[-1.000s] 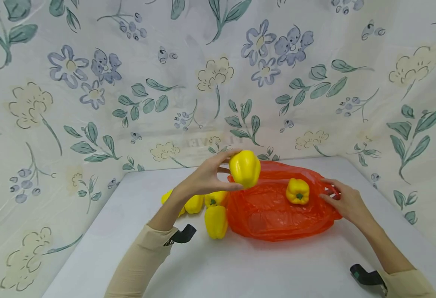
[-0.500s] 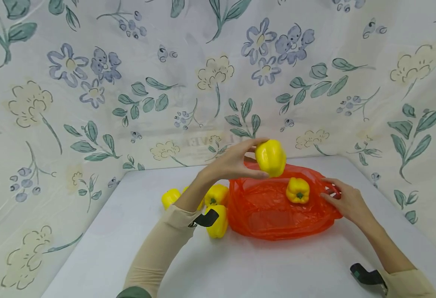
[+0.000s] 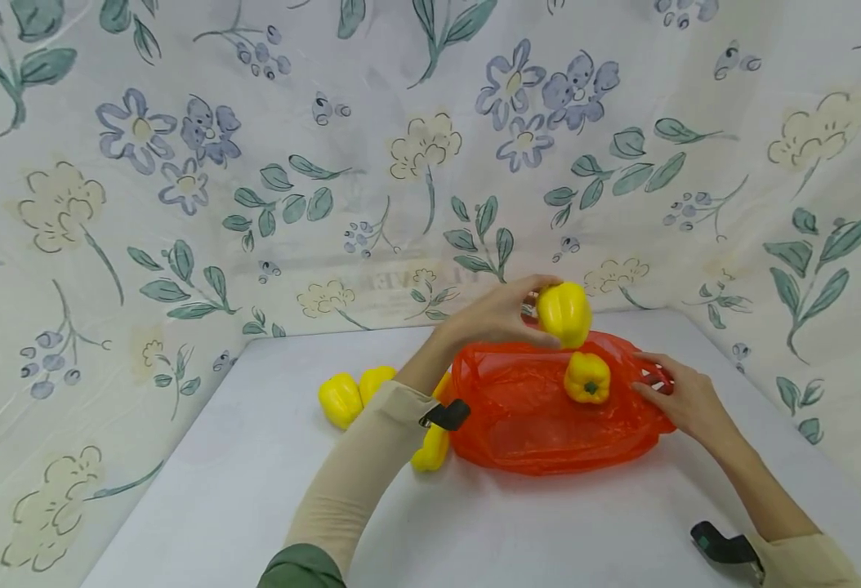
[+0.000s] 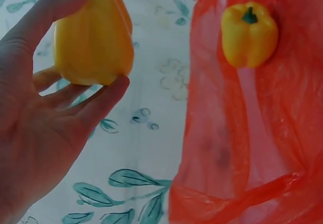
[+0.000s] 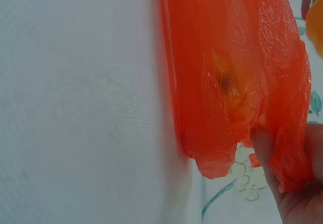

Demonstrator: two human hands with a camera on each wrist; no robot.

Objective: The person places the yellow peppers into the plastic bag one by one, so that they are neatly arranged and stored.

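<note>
A yellow bell pepper (image 3: 564,315) is held up in my left hand (image 3: 500,317), thumb on one side and fingers on the other. It hangs over the back part of a red plastic bag (image 3: 526,416) spread on the table. Inside the bag lies a second yellow pepper (image 3: 587,378), its green stem facing me. My right hand (image 3: 684,398) pinches the bag's right edge; in the right wrist view the crumpled film (image 5: 292,166) sits between thumb and fingers. The left wrist view shows the held pepper (image 4: 93,42) apart from the bag (image 4: 212,133).
Several more yellow peppers (image 3: 341,400) lie on the white table (image 3: 254,474) left of the bag, partly hidden behind my left forearm. A floral cloth (image 3: 401,163) hangs along the back and sides. Black wrist cameras (image 3: 448,415) are strapped on both arms.
My left hand has carried the pepper to the right, from the bag's left side to over its back right part. The right hand and the bag stay nearly still.
</note>
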